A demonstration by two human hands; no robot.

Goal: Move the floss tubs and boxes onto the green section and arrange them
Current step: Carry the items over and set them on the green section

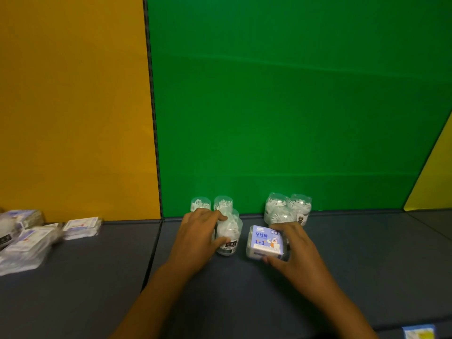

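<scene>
From the head camera, a dark grey worktop [244, 289] runs in front of an upright backdrop with an orange panel [73, 106] on the left, a wide green panel [281, 106] in the middle and a yellow panel [430, 182] at the far right edge.

The left hand [195, 237] grips a clear floss tub with a black label [228, 237], thumb curled against its front near the label and fingers wrapped over its top and far side. The tub stands upright on the worktop in front of the green panel. Just behind the hand, two more clear tubs [211, 203] stand side by side close against the foot of the green panel, partly hidden by the fingers.

The right hand [297, 250] holds a small floss box with a blue and white label [266, 242], fingers over its far right side and thumb at its near corner. The box sits on the worktop just right of the black-labelled tub, apart from it. Behind the box, a cluster of clear tubs [287, 209] stands against the green panel, touching one another.

On the left, in front of the orange panel, a loose heap of floss packets and boxes [36, 237] lies on the worktop, blurred. A blue and yellow packet [419, 332] shows at the bottom right edge.
</scene>
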